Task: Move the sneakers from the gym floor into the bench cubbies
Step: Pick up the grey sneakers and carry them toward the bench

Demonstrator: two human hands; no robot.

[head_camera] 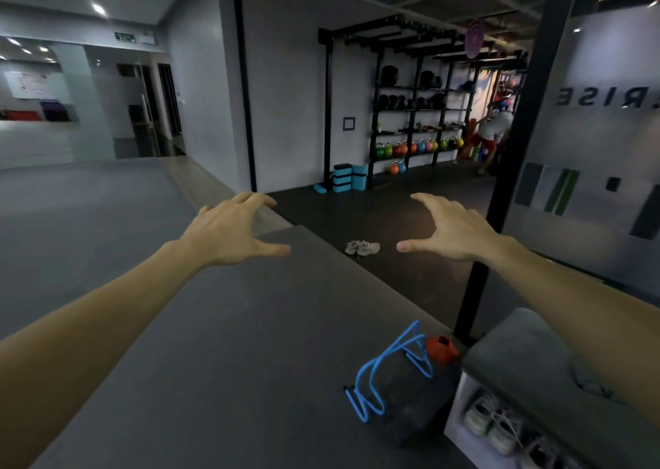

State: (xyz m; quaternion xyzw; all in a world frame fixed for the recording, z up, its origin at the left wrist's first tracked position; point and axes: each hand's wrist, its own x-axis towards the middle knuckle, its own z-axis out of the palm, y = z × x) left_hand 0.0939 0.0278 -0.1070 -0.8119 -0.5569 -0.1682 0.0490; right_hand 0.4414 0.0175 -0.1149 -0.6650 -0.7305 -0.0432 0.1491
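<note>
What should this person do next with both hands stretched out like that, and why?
Probably walk forward toward the pale sneakers on the dark floor. Both the left hand and right hand are open and hold nothing, and the pair lies well beyond them. The bench cubby sits near the person's right.

Two pale sneakers (362,247) on the floor, two hands (228,231), one bench (528,347)

You stand in a gym: a black storage rack (418,111) holds medicine balls, coloured kettlebells (418,147) line its lower shelf, and dark rubber flooring (410,211) spreads below.
</note>
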